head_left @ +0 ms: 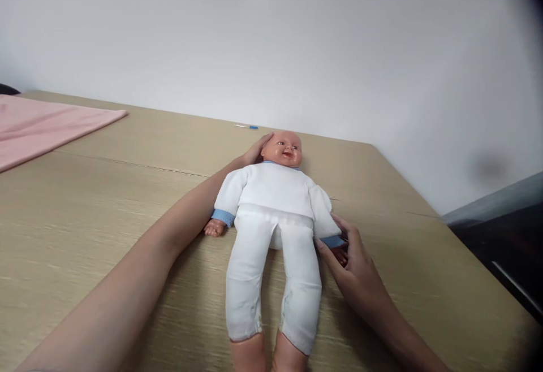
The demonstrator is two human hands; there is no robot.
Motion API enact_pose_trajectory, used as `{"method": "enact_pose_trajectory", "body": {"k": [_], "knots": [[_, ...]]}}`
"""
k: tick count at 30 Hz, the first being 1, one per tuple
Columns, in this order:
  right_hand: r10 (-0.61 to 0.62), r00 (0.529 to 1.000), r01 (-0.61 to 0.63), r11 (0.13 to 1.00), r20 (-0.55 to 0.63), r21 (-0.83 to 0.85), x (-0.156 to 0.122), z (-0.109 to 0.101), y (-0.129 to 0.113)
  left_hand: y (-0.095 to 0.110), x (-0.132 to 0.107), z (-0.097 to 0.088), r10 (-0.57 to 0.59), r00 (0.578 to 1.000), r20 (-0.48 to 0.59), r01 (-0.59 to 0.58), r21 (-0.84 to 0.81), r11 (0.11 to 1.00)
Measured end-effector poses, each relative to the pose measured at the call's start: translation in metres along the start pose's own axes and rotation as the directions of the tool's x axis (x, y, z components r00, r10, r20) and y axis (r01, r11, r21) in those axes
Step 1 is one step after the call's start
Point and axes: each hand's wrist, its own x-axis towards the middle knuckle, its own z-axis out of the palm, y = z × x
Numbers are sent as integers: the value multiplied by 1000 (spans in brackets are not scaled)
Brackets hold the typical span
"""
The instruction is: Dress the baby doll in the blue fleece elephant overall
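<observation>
A baby doll (pixel 275 191) lies on its back on the wooden table, head away from me, in a white top with blue cuffs and white trousers. Its bare lower legs run out of view at the bottom. My left hand (pixel 257 150) cups the side of the doll's head, its fingers mostly hidden behind it. My right hand (pixel 354 259) is wrapped round the doll's sleeve end on the right, thumb on the near side and fingers on the far side. The blue cuff and part of the doll's small hand show between them.
A pink cloth (pixel 46 126) is spread over the table (pixel 169 151) at the far left. Near the back edge lies a thin pen-like item with a blue end (pixel 253 128). Behind the table rises a pale wall (pixel 212 44). Something dark stands beyond the right edge.
</observation>
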Motion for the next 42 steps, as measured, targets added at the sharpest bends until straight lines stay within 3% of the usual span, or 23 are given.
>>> {"method": "enact_pose_trajectory", "body": {"k": [9, 18, 36, 42], "knots": [[-28, 1000, 28, 999, 2, -23, -1, 1, 6, -3, -3, 2, 6, 1000, 13, -6, -27, 1000], [-47, 999, 47, 998, -7, -45, -1, 0, 5, -4, 2, 1, 78, 996, -50, -78, -5, 997], [-71, 997, 70, 996, -10, -60, -4, 3, 2, -7, 0, 0, 15, 998, -61, -15, 15, 1000], [-82, 997, 80, 992, -9, -92, -3, 2, 0, -8, -4, 7, 55, 997, -62, -52, 43, 998]]}}
